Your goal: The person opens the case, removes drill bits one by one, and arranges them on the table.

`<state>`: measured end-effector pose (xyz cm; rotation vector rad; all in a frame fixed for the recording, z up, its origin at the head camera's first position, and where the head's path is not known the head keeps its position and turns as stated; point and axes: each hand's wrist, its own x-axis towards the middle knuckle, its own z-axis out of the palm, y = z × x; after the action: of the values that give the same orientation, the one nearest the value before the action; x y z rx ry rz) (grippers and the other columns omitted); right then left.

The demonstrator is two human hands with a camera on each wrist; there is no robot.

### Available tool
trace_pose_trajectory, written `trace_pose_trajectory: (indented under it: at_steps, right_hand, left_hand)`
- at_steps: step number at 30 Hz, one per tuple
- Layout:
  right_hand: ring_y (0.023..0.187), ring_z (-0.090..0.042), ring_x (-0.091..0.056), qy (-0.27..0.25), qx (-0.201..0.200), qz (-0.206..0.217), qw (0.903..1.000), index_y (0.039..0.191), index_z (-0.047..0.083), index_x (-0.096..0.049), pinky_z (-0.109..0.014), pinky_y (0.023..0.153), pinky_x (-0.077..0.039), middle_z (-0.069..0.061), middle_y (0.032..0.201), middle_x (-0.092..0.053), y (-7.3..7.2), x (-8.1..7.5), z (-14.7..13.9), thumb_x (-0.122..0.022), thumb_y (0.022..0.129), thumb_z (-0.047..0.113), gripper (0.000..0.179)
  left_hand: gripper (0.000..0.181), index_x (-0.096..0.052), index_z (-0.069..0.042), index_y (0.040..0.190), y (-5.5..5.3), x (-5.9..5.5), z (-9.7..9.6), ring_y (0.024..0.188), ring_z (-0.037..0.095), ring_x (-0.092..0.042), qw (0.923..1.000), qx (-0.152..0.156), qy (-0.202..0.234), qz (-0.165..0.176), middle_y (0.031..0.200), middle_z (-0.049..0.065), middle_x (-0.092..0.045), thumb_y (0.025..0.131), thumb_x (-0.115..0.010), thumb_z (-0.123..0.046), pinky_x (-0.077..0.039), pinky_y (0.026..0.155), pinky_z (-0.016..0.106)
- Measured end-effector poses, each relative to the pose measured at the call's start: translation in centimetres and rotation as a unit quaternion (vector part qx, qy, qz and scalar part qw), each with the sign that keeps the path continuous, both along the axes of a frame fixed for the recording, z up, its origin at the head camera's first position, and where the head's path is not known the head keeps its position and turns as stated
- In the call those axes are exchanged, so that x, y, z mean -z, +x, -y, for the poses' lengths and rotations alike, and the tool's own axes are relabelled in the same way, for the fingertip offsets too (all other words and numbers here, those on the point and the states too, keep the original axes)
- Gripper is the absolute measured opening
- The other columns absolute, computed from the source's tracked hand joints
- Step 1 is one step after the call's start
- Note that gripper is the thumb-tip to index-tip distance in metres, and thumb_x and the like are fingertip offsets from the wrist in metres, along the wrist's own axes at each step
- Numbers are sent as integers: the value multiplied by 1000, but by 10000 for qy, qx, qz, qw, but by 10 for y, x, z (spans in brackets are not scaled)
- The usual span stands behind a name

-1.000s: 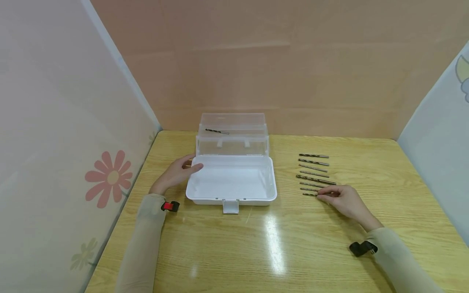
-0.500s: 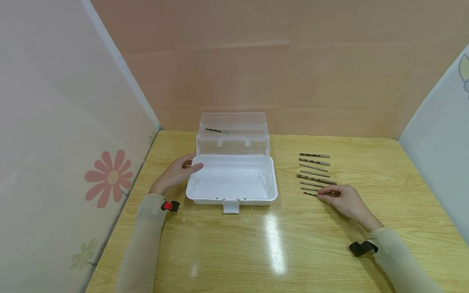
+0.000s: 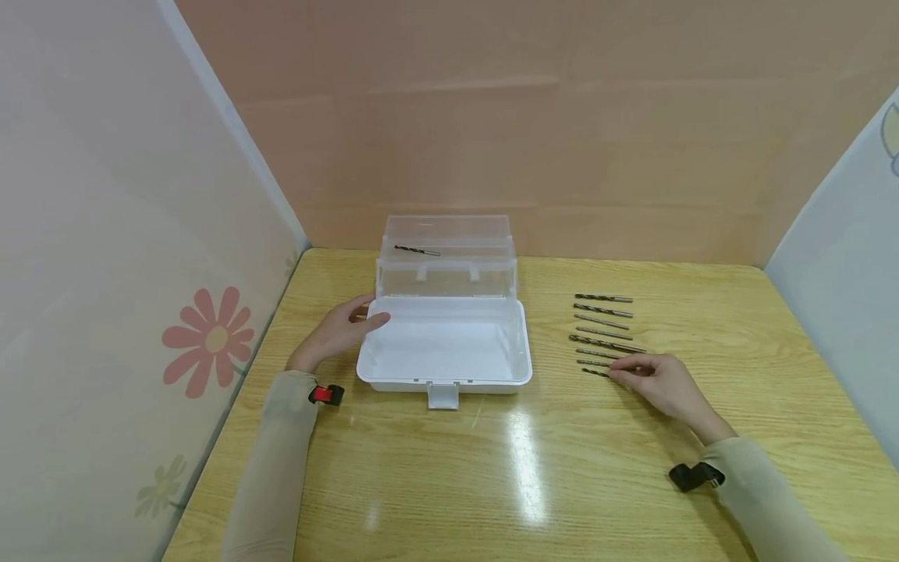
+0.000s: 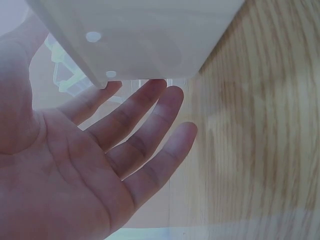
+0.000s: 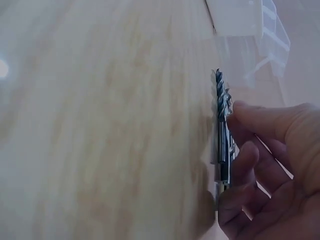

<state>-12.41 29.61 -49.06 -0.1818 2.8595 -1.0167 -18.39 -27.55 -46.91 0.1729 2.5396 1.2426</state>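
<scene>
In the head view, a white plastic toolbox point(image 3: 449, 343) stands with its lid up and a drill bit point(image 3: 417, 250) in its raised clear tray. My left hand point(image 3: 337, 336) holds the box's left back corner, thumb over the rim and fingers outside. The left wrist view shows fingertips point(image 4: 172, 95) against the white wall, the palm apart from it. At the near end of a row of drill bits point(image 3: 600, 342), my right hand point(image 3: 660, 386) pinches the shank end of a short drill bit point(image 3: 594, 372). The right wrist view shows thumb and fingers at the bits point(image 5: 220, 95).
The wooden table point(image 3: 421, 484) carries the box left of centre and the bits to its right. A front latch point(image 3: 442, 396) hangs from the box. Behind rises a tan backdrop point(image 3: 548, 140), with pale side panels point(image 3: 126, 234) left and right.
The view shifts very slightly. Both hands keep their places, and the bits and box lie as before.
</scene>
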Motion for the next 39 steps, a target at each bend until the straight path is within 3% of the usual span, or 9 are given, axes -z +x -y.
trace_pose_trajectory:
  at_steps: [5,11,18,23,31,36,39]
  right_hand:
    - [71,-5,-58,-30,-92,57,9999,119,8,-81,-26,60,-47,-12,108,-80,-5,-13,1,-74,103,35,32]
    - [68,-13,-56,-239,-256,-127,9993,127,4,-77,-29,55,-43,-14,110,-78,-21,-54,6,-67,107,34,38]
    - [82,-10,-67,275,-1109,58,9934,133,6,-73,-28,69,-56,-18,122,-77,-45,-100,27,-57,112,34,39]
    - [86,-13,-68,458,-1334,86,9900,131,13,-76,-29,70,-55,-11,124,-77,-59,-123,52,-63,109,39,36]
    - [89,-20,-67,456,-1550,1,9869,125,17,-78,-30,69,-53,-6,119,-79,-81,-141,98,-73,102,40,34]
    - [83,-19,-64,443,-1704,-40,9844,125,10,-78,-32,69,-50,-11,121,-79,-95,-146,129,-67,105,36,34]
    - [91,-21,-70,391,-1834,-167,9821,127,7,-77,-34,77,-53,-13,124,-78,-103,-150,146,-64,107,33,35]
  left_hand:
    - [93,-30,-25,170,-1,2,0,153,44,-41,10000,-13,12,-6,171,20,-35,97,-59,-75,-42,119,65]
    - [93,-30,-24,170,-1,1,1,153,44,-41,10000,-25,29,-7,170,20,-36,97,-60,-74,-42,119,66]
    - [92,-31,-26,170,-2,0,-1,153,43,-43,10000,-63,-19,-43,170,18,-38,97,-60,-75,-43,119,65]
    - [90,-31,-25,170,-1,2,-1,153,44,-42,10000,-44,2,-45,170,19,-36,99,-59,-73,-42,119,65]
    - [92,-31,-25,170,1,0,0,153,43,-42,10000,-81,32,-4,169,20,-38,98,-60,-74,-42,120,64]
    - [93,-30,-25,170,1,1,0,153,43,-42,10000,-54,11,38,170,20,-37,97,-60,-74,-41,120,64]
    - [92,-31,-23,170,1,1,-1,153,44,-41,10000,-33,38,-23,170,20,-37,99,-60,-73,-42,120,65]
